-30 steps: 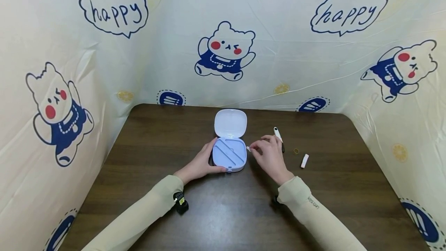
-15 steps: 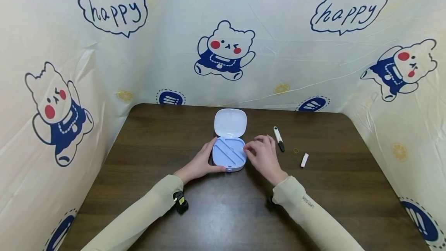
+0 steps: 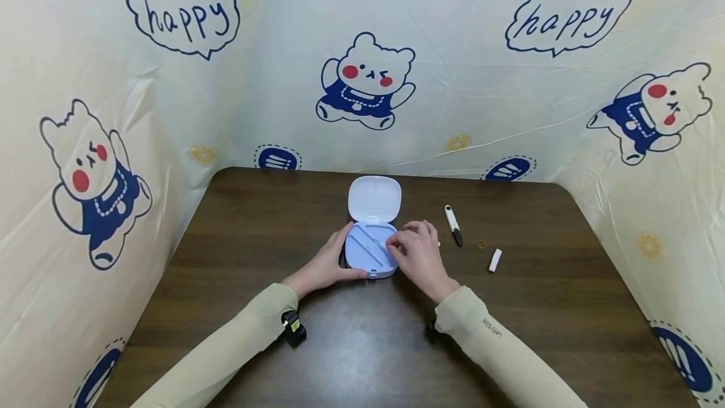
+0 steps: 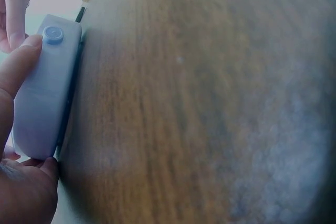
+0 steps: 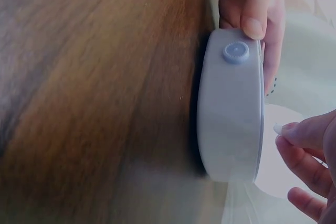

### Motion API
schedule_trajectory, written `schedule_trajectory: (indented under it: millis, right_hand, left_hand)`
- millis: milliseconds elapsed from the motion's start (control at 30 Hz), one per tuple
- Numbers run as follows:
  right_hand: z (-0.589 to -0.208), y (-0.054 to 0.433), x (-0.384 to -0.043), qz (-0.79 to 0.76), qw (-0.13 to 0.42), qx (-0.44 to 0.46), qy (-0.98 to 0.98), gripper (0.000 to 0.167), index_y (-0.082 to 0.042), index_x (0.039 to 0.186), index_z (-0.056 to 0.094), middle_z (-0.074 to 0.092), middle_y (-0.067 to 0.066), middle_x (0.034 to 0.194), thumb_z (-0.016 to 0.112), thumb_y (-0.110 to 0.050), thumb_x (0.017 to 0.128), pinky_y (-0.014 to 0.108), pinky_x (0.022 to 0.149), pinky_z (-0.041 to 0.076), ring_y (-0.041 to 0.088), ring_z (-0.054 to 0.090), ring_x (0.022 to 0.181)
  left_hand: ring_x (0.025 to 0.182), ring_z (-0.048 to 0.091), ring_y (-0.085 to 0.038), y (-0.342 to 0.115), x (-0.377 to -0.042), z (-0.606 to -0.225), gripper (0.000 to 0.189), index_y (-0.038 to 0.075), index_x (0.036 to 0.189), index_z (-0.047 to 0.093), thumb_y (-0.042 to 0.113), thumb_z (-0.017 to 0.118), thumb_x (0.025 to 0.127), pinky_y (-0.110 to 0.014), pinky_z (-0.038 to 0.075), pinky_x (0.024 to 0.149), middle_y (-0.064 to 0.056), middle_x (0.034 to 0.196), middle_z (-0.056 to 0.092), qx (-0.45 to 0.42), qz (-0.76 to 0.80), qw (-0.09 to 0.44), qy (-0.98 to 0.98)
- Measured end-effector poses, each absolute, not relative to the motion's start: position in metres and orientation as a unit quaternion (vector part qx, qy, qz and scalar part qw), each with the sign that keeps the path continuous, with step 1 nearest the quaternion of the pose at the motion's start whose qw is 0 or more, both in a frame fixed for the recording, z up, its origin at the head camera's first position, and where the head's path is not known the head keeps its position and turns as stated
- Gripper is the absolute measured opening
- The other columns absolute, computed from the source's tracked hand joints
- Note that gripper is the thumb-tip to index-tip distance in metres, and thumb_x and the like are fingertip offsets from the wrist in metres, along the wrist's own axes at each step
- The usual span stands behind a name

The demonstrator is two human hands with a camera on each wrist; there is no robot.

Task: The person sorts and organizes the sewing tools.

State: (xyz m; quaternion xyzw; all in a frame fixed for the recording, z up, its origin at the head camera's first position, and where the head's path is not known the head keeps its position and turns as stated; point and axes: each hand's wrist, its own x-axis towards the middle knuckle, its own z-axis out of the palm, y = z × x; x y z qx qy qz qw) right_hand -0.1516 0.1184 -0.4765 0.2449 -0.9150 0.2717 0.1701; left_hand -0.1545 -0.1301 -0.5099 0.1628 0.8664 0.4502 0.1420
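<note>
A light-blue compartment box (image 3: 370, 249) with diagonal dividers stands on the table, its pale see-through lid (image 3: 374, 199) raised at the back. My left hand (image 3: 326, 264) grips the box from the left. In the left wrist view its thumb (image 4: 23, 61) lies by the round front button (image 4: 53, 34). Above the box's right half hovers my right hand (image 3: 420, 255). Its thumb and index finger pinch a tiny white piece (image 5: 278, 128), of which only a tip shows in the right wrist view; its kind is hidden.
Right of the box lie a white-and-black pen-shaped item (image 3: 453, 225), a small yellowish ring (image 3: 481, 245) and a short white stick (image 3: 495, 260). The brown table (image 3: 362, 345) ends at a printed curtain (image 3: 481, 99) behind and at both sides.
My right hand has moved left, from beside the box to over its right half, carrying the white piece. The left hand and the box have stayed in place.
</note>
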Motion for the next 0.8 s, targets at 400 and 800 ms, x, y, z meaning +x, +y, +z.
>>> schedule_trajectory:
  millis: [400, 800]
  right_hand:
    - [-0.477, 0.109, -0.147, 0.263, 0.151, 0.253, -0.919, 0.004, -0.011, 0.09, 0.079, 0.076, -0.001, 0.087, 0.081, -0.014, 0.092, 0.064, 0.114, 0.027, 0.031, 0.057, 0.114]
    - [-0.48, 0.094, -0.141, 0.264, 0.151, 0.278, -0.911, 0.004, -0.012, 0.089, 0.078, 0.077, -0.001, 0.087, 0.082, -0.011, 0.09, 0.063, 0.111, 0.029, 0.036, 0.059, 0.114]
  left_hand:
    - [0.152, 0.031, -0.035, -0.129, -0.154, -0.51, 0.121, 0.012, 0.168, 0.009, 0.047, 0.088, 0.083, -0.055, 0.028, 0.122, -0.021, 0.168, 0.021, 0.166, 0.451, 0.139, 0.866]
    - [0.151, 0.032, -0.036, -0.13, -0.154, -0.509, 0.12, 0.01, 0.168, 0.011, 0.045, 0.088, 0.083, -0.055, 0.029, 0.122, -0.022, 0.167, 0.023, 0.17, 0.452, 0.13, 0.866]
